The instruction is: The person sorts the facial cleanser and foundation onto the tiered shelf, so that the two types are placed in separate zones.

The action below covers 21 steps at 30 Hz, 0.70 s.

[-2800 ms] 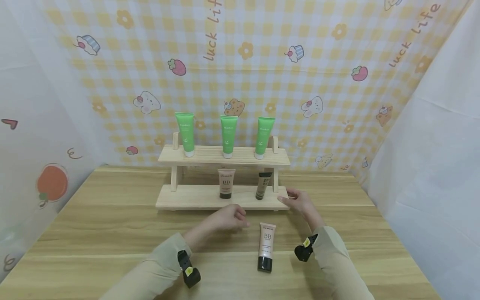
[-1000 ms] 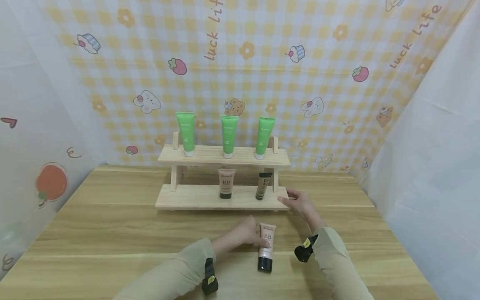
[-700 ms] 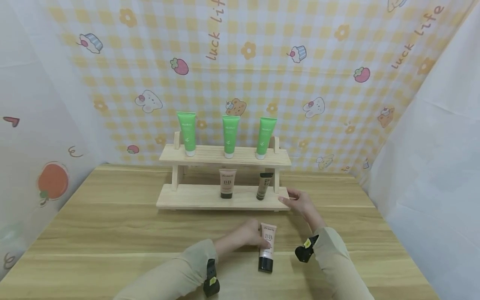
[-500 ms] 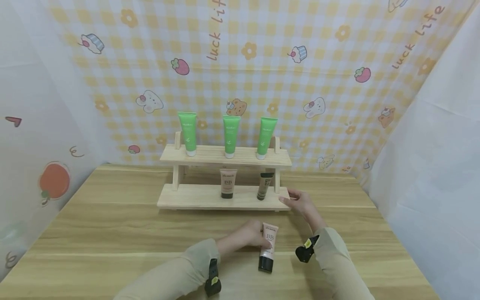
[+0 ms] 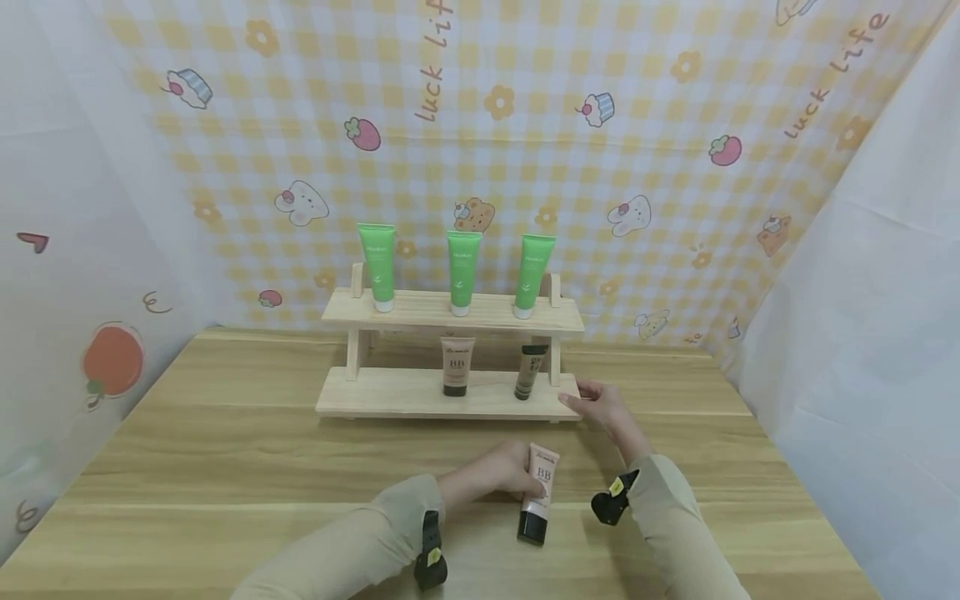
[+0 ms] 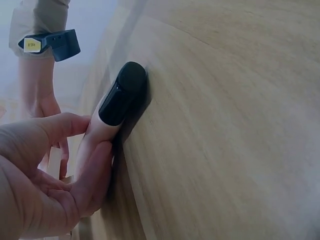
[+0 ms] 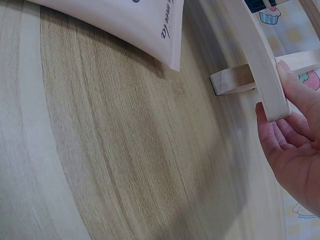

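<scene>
My left hand [image 5: 501, 469] pinches a pink BB cream tube [image 5: 545, 468] with a black cap, in front of the display stand. In the left wrist view, thumb and fingers grip the tube [image 6: 95, 134] from both sides, its cap pointing away from the palm over the tabletop. A two-tier wooden display stand [image 5: 390, 393] stands behind. My right hand [image 5: 603, 408] holds the right end of its lower board; in the right wrist view the thumb lies on one face of the board [image 7: 265, 75] and the fingers on the other.
Three green tubes, including the middle one [image 5: 461, 271], stand on the upper tier. Another BB cream tube [image 5: 456, 367] and a smaller dark-capped tube [image 5: 528, 375] stand on the lower tier. The wooden table [image 5: 247, 467] meets a patterned cloth [image 5: 420, 175] behind.
My left hand has moved right from before the stand to the BB cream tube and gripped it. The tube's top has since swung slightly right. My right hand stays on the stand.
</scene>
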Each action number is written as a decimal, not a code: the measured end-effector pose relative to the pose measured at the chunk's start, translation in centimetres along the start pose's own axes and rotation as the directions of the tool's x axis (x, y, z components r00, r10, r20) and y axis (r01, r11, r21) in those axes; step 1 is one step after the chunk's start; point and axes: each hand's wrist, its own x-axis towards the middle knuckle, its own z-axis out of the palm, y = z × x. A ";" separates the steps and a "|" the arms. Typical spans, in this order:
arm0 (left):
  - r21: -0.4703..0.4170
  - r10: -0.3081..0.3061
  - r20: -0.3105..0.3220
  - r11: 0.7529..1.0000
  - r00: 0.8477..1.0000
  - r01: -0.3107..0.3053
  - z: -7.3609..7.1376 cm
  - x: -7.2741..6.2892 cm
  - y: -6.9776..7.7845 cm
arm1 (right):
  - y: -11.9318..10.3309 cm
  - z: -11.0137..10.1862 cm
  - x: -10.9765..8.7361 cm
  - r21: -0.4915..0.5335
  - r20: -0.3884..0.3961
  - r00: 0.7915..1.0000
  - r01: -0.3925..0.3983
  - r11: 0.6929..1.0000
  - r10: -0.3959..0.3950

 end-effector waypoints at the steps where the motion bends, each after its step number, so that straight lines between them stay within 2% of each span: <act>1: -0.008 0.007 0.001 1.000 1.000 -0.007 0.0 0.0 0.0 | 0.0 0.0 0.0 0.005 0.001 1.000 -0.004 1.000 0.004; 6: -0.070 0.030 0.012 0.997 0.999 -0.029 0.1 0.0 -0.4 | 0.0 -0.1 0.1 0.016 0.005 1.000 -0.005 1.000 0.005; 13: -0.161 0.005 0.028 0.987 1.000 0.000 -0.1 0.2 -1.1 | -0.1 -0.1 0.0 0.021 0.009 1.000 0.007 1.000 -0.007; 21: -0.224 0.042 0.013 0.974 0.999 -0.038 -0.3 -0.1 -1.4 | 0.0 0.0 -0.1 0.009 0.011 1.000 0.026 1.000 -0.026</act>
